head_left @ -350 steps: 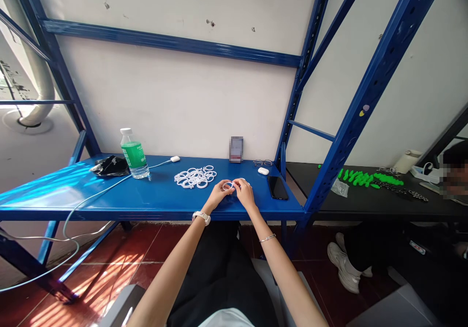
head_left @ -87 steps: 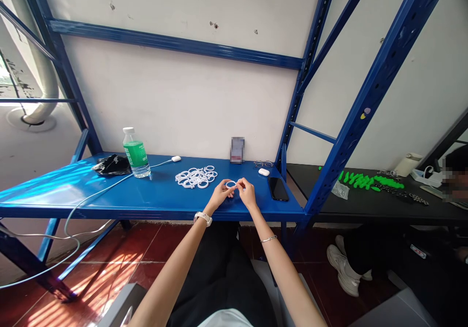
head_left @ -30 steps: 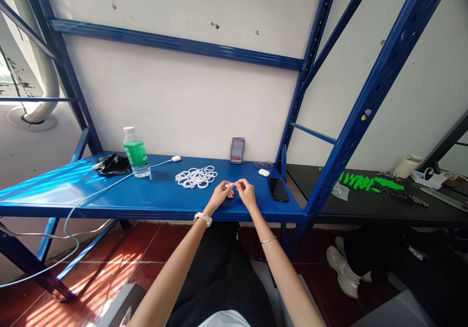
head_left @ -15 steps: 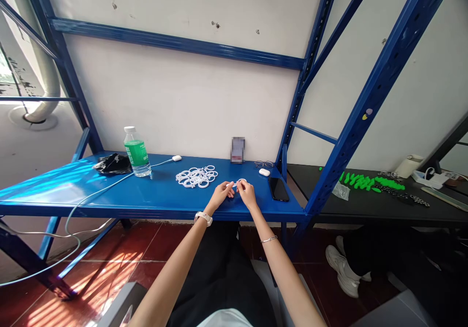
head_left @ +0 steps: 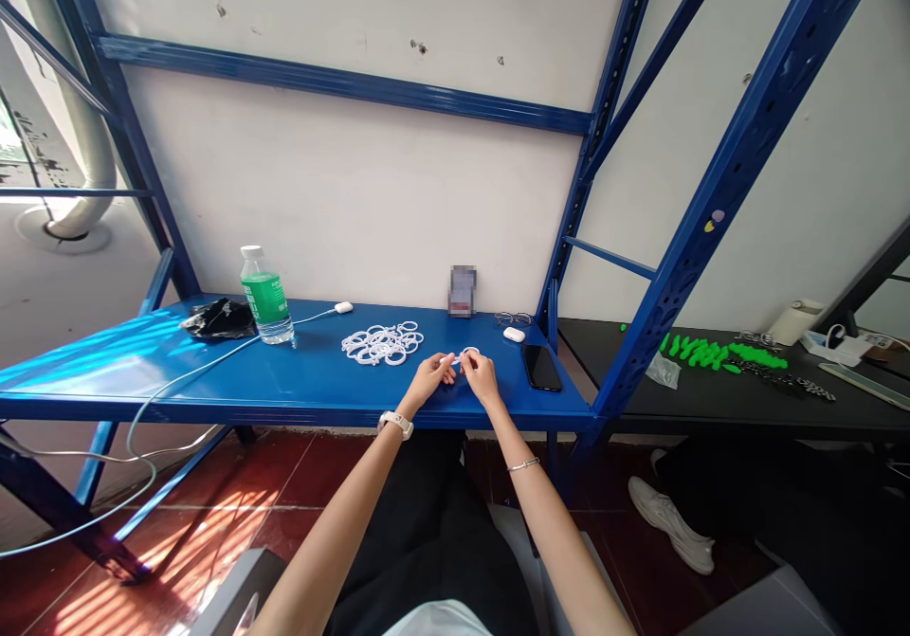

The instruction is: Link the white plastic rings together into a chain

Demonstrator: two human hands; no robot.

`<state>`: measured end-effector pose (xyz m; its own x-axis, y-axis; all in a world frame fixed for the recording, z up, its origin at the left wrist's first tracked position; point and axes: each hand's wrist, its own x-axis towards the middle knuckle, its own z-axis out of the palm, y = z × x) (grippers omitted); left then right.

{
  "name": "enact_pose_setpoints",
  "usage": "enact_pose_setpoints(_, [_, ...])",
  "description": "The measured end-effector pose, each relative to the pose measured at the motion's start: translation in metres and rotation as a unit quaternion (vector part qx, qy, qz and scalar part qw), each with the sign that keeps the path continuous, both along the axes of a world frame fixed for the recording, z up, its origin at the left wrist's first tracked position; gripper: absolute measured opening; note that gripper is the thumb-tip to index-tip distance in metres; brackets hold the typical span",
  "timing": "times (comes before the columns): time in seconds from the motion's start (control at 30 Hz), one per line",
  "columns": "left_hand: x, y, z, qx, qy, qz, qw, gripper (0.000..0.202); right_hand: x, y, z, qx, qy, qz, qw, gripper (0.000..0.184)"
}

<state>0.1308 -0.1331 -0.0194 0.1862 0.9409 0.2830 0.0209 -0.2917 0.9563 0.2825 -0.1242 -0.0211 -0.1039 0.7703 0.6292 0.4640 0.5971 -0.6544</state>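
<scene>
Both my hands meet over the front of the blue metal shelf [head_left: 213, 380]. My left hand [head_left: 431, 377] pinches a small white plastic ring [head_left: 448, 360] from the left. My right hand [head_left: 481, 372] pinches the same spot from the right, and a second white ring [head_left: 470, 352] shows just above its fingers. A pile of several white rings [head_left: 382, 343] lies on the shelf behind and to the left of my hands. My left wrist wears a white watch, my right a thin bracelet.
A green-labelled water bottle [head_left: 264, 297], a black crumpled bag [head_left: 218, 318] and a white cable [head_left: 185, 378] lie left. A black phone [head_left: 541, 367], an earbud case [head_left: 513, 335] and glasses [head_left: 510, 318] lie right. Green parts [head_left: 703, 349] cover the neighbouring black table. Another person's shoe [head_left: 672, 527] shows below.
My hands have stayed in place, working the ring between the fingertips. The other person at the right table has drawn back, and one of their shoes has shifted.
</scene>
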Motion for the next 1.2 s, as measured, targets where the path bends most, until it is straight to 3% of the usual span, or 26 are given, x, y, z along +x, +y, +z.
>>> enact_pose_setpoints(0.93, [-0.0002,-0.0024,0.0015,0.002,-0.007,-0.015,1.0,0.06,-0.0016,-0.0031,0.0033,-0.031,0.007,0.017,0.999,0.048])
enact_pose_setpoints(1.2, [-0.0005,0.0003,-0.0005,-0.015,-0.04,-0.003,0.999,0.06,-0.0018,-0.0049,0.0045,-0.021,0.035,0.072,0.997,0.022])
